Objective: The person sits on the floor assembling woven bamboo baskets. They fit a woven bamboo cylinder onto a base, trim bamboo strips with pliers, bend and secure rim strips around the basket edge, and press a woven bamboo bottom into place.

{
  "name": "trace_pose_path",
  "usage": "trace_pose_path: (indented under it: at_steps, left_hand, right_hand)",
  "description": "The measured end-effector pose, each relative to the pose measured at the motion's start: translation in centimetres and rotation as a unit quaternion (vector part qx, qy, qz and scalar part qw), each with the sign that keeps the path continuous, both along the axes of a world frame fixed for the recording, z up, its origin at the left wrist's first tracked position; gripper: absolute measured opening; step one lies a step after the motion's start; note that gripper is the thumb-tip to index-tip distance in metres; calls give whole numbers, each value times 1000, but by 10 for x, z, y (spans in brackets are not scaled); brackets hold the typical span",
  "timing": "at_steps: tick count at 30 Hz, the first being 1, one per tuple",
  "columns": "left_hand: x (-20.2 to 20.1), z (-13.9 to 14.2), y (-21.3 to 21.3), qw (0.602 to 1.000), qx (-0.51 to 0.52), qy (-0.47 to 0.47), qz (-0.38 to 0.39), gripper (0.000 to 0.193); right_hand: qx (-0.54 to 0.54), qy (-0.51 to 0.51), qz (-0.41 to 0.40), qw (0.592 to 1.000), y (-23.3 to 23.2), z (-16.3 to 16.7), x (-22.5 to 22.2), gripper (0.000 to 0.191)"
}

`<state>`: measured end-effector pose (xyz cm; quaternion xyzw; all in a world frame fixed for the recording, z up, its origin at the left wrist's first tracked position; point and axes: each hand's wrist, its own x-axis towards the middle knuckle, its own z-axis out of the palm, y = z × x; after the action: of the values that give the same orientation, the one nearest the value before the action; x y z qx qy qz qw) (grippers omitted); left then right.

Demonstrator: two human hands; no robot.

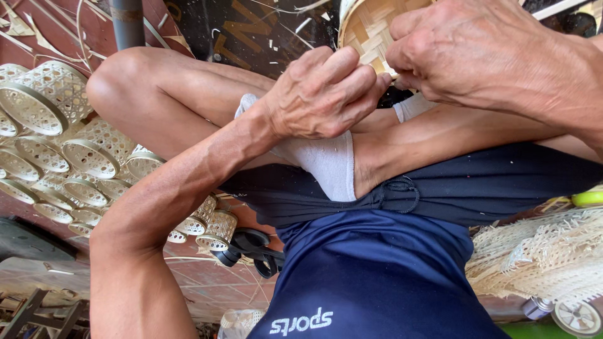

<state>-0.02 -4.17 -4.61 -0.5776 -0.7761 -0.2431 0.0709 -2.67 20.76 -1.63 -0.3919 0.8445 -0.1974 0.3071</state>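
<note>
Seated cross-legged on the workshop floor, you work the rim of a woven bamboo basket (370, 28) propped against your sock-clad foot (326, 160). Your left hand (323, 94) is curled tight, fingertips pinching at the rim edge; your right hand (483, 53) closes over the same spot, apparently gripping a thin strip (the strip itself is hidden behind your knuckles). Keep both pinches close together so the weave stays snug, and steady the basket against your foot. Finished openwork baskets (47, 97) are stacked to your left, black scissors (254, 248) near your knee.
</note>
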Motion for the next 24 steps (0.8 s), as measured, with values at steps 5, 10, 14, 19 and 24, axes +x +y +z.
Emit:
trace_pose_path:
  at_steps: [5,10,14,19,24]
  left_hand:
    - [0,-3,0,1000,-8,-8,-17,27]
    - [-1,0,5,997,-5,-56,-49,21]
    - [-2,9,7,998,5,-59,-33,25]
    - [-3,11,6,998,15,-60,-16,29]
    - [-2,11,8,998,8,-61,-21,30]
  right_hand:
    - [39,-22,66,997,11,-13,-1,18]
    - [71,-12,84,994,-6,4,-6,11]
    - [-75,-23,44,996,-8,22,-19,13]
    - [-182,-42,-107,977,37,7,1,18]
    - [-177,29,-72,981,49,-34,19,20]
